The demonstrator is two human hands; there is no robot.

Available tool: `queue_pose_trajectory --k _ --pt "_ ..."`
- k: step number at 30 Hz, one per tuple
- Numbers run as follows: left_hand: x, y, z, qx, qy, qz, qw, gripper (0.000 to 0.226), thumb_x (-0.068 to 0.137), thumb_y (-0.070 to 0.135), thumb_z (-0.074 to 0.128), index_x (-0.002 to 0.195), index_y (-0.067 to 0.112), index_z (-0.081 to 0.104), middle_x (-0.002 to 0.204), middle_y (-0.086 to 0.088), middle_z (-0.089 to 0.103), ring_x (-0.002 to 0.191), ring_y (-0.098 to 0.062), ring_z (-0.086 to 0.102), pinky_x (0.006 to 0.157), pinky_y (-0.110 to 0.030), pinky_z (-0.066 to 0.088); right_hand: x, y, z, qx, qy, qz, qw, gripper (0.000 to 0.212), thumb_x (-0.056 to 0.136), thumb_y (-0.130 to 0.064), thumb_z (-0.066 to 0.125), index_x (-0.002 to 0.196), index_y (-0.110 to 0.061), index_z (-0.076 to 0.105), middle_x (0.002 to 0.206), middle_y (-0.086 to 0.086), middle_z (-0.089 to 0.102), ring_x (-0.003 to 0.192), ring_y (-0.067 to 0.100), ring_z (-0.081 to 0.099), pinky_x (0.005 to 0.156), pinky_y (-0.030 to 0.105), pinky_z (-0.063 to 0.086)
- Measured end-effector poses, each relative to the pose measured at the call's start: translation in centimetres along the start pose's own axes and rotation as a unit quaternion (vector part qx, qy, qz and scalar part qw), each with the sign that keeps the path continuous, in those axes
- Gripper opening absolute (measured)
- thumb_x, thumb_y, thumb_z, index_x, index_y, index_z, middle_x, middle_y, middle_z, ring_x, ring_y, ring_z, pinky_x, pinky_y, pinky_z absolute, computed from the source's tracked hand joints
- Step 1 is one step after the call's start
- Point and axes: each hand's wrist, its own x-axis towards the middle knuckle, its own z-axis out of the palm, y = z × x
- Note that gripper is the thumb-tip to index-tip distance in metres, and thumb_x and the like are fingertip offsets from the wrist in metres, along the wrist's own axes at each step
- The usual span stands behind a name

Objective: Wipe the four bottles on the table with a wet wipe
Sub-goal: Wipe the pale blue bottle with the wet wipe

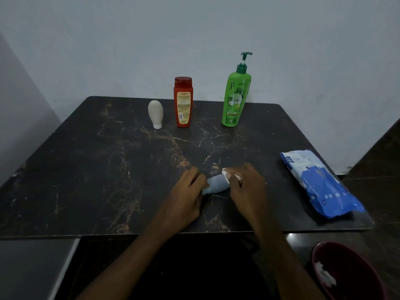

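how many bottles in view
4. Beige bottle, red bottle and green pump bottle stand in a row at the table's far side; left hand grips the pale blue bottle, right hand presses a wet wipe on it.

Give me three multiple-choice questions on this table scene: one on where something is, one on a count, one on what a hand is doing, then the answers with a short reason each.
1. Where is the blue pack of wipes?
A) on the table, near its right edge
B) on the floor
C) against the wall

2. How many bottles stand at the back of the table?
A) one
B) three
C) five

3. What is the right hand doing?
A) resting idle
B) opening the pack
C) holding a white wipe on the pale bottle

Answers:
1 A, the pack lies by the right edge.
2 B, the beige bottle, red bottle and green bottle stand in a row.
3 C, the wipe touches the pale bottle, whose other end the left hand grips.
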Motion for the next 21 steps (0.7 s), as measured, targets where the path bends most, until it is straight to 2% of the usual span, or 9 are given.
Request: queue_pose_trajectory --k 1,2,4,6,10,12,15,18,21 --pt "0.0 0.1 0.0 0.002 -0.003 0.002 1.000 0.021 0.081 -0.006 0.063 0.094 0.008 0.055 0.104 0.001 0.045 0.091 -0.014 0.045 0.066 -0.033 0.046 0.3 -0.3 0.0 -0.015 0.004 0.067 0.998 0.043 0.105 0.000 0.020 0.146 0.010 0.024 0.151 0.029 0.031 0.139 0.033 0.032 0.119 0.027 0.011" --pt "-0.1 0.1 -0.1 0.004 -0.007 0.005 1.000 0.025 0.080 -0.006 0.063 0.097 0.010 0.055 0.105 0.002 0.044 0.092 -0.012 0.045 0.066 -0.030 0.045 -0.2 -1.1 -0.5 -0.018 -0.004 0.008 1.000 0.041 0.105 -0.003 0.024 0.145 0.002 0.034 0.147 0.021 0.038 0.134 0.023 0.040 0.117 0.023 0.020" --pt "-0.1 0.2 -0.3 0.011 -0.015 0.016 1.000 0.036 0.077 -0.008 0.064 0.102 0.014 0.053 0.107 0.002 0.043 0.094 -0.010 0.043 0.067 -0.025 0.042 -1.7 -3.9 -1.9 0.051 -0.084 -0.135 0.986 0.030 0.100 -0.012 0.044 0.120 -0.022 0.063 0.112 -0.006 0.053 0.094 0.003 0.055 0.083 0.015 0.048" --pt "-0.1 0.4 -0.4 0.015 -0.017 0.018 1.000 0.040 0.074 -0.011 0.066 0.104 0.013 0.055 0.106 0.001 0.043 0.095 -0.012 0.044 0.067 -0.027 0.045 -2.3 -2.9 -3.6 0.061 -0.143 -0.206 0.966 0.026 0.092 -0.012 0.055 0.110 -0.026 0.067 0.097 -0.010 0.049 0.077 0.005 0.054 0.065 0.019 0.049" --pt "-0.1 0.6 -0.5 0.021 -0.009 0.010 1.000 0.028 0.077 -0.011 0.068 0.100 0.005 0.062 0.104 -0.005 0.049 0.093 -0.018 0.050 0.066 -0.034 0.049 0.5 -1.8 -4.0 0.005 -0.138 -0.172 0.975 0.025 0.090 -0.004 0.055 0.108 -0.012 0.071 0.104 0.011 0.059 0.090 0.028 0.059 0.077 0.044 0.052" --pt "-0.1 0.6 -0.5 0.023 -0.011 0.005 1.000 0.029 0.076 -0.010 0.071 0.100 0.005 0.063 0.105 -0.006 0.051 0.093 -0.019 0.051 0.067 -0.036 0.050 0.8 -1.3 -4.1 -0.013 -0.134 -0.136 0.981 0.025 0.090 -0.004 0.052 0.107 -0.009 0.071 0.107 0.015 0.059 0.095 0.032 0.058 0.082 0.047 0.050" --pt "0.0 0.6 -0.5 0.014 -0.013 0.011 1.000 0.038 0.071 -0.013 0.071 0.100 0.008 0.059 0.107 -0.002 0.047 0.094 -0.016 0.048 0.066 -0.034 0.049 -0.4 -2.3 -3.7 -0.020 -0.128 -0.155 0.979 0.021 0.089 -0.010 0.056 0.105 -0.015 0.068 0.105 0.005 0.056 0.087 0.022 0.058 0.074 0.035 0.052" --pt "-0.1 0.8 -0.7 0.012 -0.016 0.029 0.999 0.046 0.072 -0.012 0.070 0.105 0.015 0.052 0.107 0.001 0.043 0.095 -0.012 0.043 0.068 -0.029 0.044 -1.3 -3.1 -3.4 0.004 -0.162 -0.216 0.963 0.019 0.090 -0.013 0.059 0.101 -0.026 0.067 0.099 -0.008 0.047 0.080 0.007 0.053 0.065 0.012 0.037" --pt "-0.1 0.8 -0.7 0.023 -0.011 0.031 0.999 0.044 0.073 -0.011 0.070 0.105 0.013 0.054 0.106 -0.001 0.044 0.094 -0.017 0.047 0.065 -0.033 0.047 0.2 -3.0 -2.1 0.009 -0.142 -0.147 0.979 0.032 0.092 -0.009 0.058 0.119 -0.025 0.064 0.118 0.000 0.053 0.103 0.017 0.056 0.084 0.021 0.044"
